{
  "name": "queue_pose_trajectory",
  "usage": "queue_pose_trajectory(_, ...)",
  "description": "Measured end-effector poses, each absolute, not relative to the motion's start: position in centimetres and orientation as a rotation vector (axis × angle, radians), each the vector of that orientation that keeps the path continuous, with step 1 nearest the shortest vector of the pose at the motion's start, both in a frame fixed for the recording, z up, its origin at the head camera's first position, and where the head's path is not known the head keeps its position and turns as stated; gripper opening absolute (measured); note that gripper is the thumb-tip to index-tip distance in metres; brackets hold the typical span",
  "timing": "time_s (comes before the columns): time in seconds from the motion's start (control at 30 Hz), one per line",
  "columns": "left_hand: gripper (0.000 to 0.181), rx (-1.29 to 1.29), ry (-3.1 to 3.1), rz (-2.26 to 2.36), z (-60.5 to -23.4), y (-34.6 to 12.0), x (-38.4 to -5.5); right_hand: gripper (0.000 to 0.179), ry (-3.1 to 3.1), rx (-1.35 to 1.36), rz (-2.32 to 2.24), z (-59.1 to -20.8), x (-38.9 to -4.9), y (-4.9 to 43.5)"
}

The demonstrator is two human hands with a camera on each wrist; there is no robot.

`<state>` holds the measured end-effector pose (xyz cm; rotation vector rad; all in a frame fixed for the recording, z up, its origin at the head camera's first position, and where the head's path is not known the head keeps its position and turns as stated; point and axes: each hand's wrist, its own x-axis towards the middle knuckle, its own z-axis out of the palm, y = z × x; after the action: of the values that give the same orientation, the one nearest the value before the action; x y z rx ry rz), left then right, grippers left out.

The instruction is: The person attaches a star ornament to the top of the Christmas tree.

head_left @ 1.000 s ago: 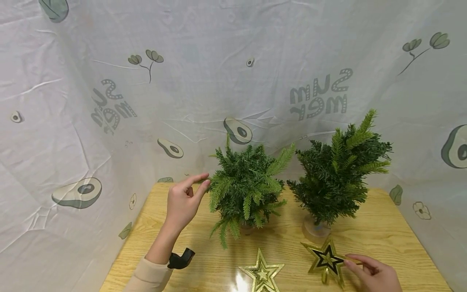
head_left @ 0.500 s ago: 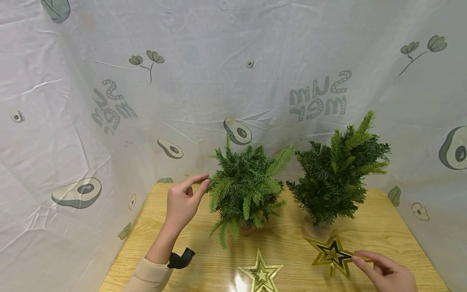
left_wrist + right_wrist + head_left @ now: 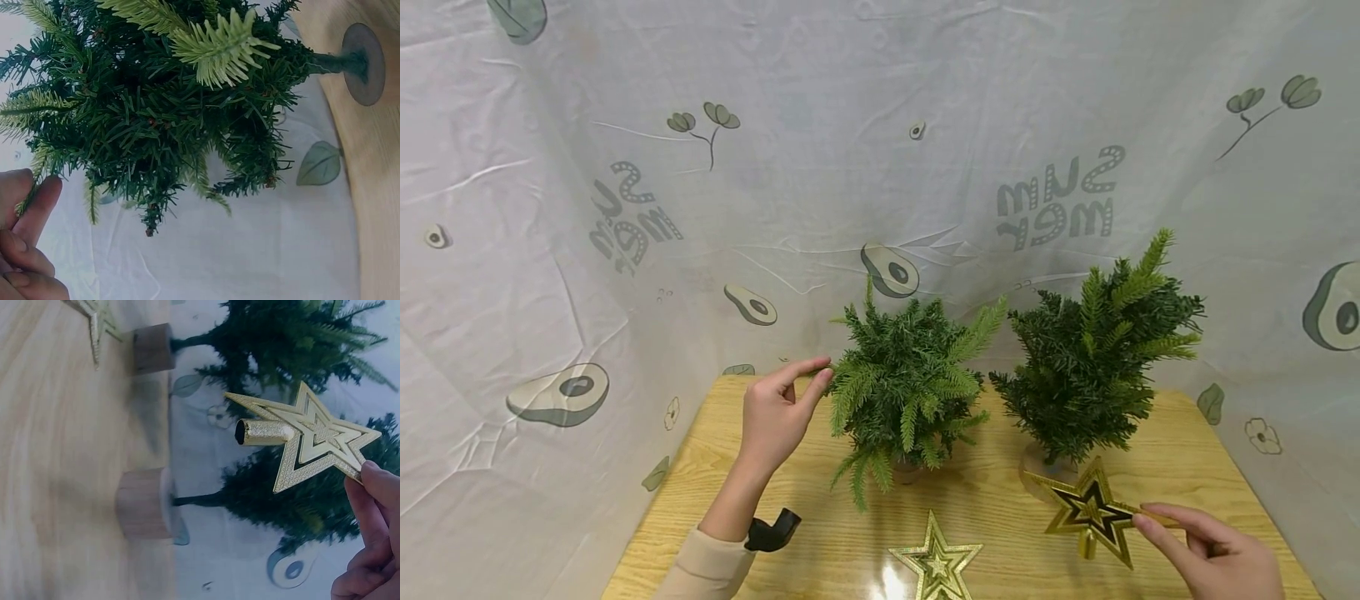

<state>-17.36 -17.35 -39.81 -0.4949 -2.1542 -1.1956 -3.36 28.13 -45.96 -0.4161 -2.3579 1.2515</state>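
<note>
My right hand (image 3: 1217,550) pinches one point of a gold star tree topper (image 3: 1093,510) between thumb and fingers. In the right wrist view the topper (image 3: 325,440) is raised off the table, its short hollow socket pointing away from the fingers. My left hand (image 3: 778,412) pinches a light green branch tip at the left side of a small artificial Christmas tree (image 3: 910,383). The left wrist view shows that tip (image 3: 28,203) between thumb and finger. Behind the held topper stands a second small tree (image 3: 1097,358), leaning right. A second gold star topper (image 3: 937,560) lies at the table's front.
Both trees stand on round wooden bases, such as the right one (image 3: 147,503). The wooden table (image 3: 700,467) is backed by a white printed curtain (image 3: 820,167). A black strap (image 3: 771,532) sits on my left wrist.
My right hand has moved right with the star topper, which now looks higher and slightly turned. My left hand stays on the branch tip; both trees keep their places.
</note>
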Motion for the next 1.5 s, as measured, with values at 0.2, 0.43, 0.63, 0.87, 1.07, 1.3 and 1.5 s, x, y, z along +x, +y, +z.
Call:
queue_pose_trajectory(0.2, 0.017, -0.48, -2.157, -1.184, -40.0, -17.4, -17.4, 0.009, -2.365, -0.347, 1.228, -44.6, -3.3, 27.8)
queue_pose_trajectory(0.43, 0.018, -0.478, -2.168, -1.184, -40.2, -17.5, -17.4, 0.015, -2.279, -0.23, 1.183, -42.7, -3.8, 27.3)
queue_pose_trajectory(0.63, 0.018, -0.496, -2.168, -1.188, -40.2, -17.5, -17.5, 0.012, -2.292, -0.208, 1.133, -41.3, -4.4, 27.1)
queue_pose_trajectory(0.87, 0.018, -0.517, -2.163, -1.195, -40.3, -17.5, -17.4, 0.011, -2.334, -0.176, 1.09, -39.6, -4.7, 26.9)
queue_pose_trajectory(1.07, 0.018, -0.517, -2.16, -1.193, -40.4, -17.6, -17.5, 0.01, -2.308, -0.144, 1.117, -37.7, -5.1, 26.7)
queue_pose_trajectory(1.3, 0.018, -0.521, -2.155, -1.2, -40.3, -17.5, -17.5, 0.014, -2.28, -0.055, 1.076, -35.6, -5.7, 26.5)
queue_pose_trajectory(1.5, 0.018, -0.517, -2.155, -1.193, -40.3, -17.5, -17.5, 0.013, -2.266, -0.004, 1.06, -33.8, -6.3, 26.1)
